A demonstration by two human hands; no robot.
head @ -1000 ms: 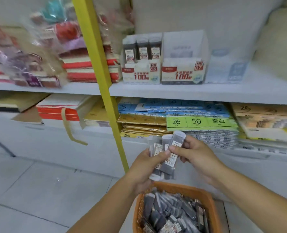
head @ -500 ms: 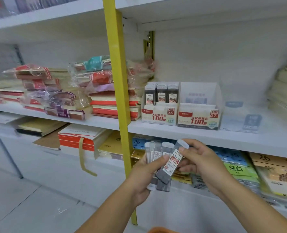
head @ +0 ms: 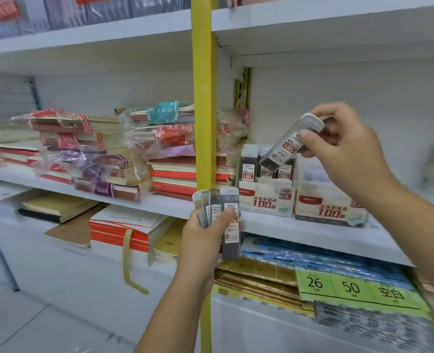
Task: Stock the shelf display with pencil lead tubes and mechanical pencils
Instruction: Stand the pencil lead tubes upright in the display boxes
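Observation:
My right hand (head: 343, 143) pinches one clear pencil lead tube (head: 284, 146) with a white cap, tilted, just above the 0.5 display box (head: 267, 200) on the middle shelf. That box holds a few upright lead tubes (head: 249, 164) at its back. My left hand (head: 205, 238) grips a fanned bunch of several lead tubes (head: 230, 225) in front of the yellow post, below and left of the box. A second white display box (head: 330, 205), marked 100, stands to the right. No mechanical pencils are in sight.
A yellow upright post (head: 203, 98) splits the shelving. Wrapped notebook stacks (head: 88, 149) fill the middle shelf to the left. Below lie red-edged books (head: 124, 230), gold and blue packs (head: 261, 273) and a green price label (head: 350, 289). A white shelf board (head: 312, 233) runs under the boxes.
My right hand has pulled one tube off the bunch and lifted it up and right toward the 0.5 box. The view has tilted upward; the orange basket has dropped out of sight.

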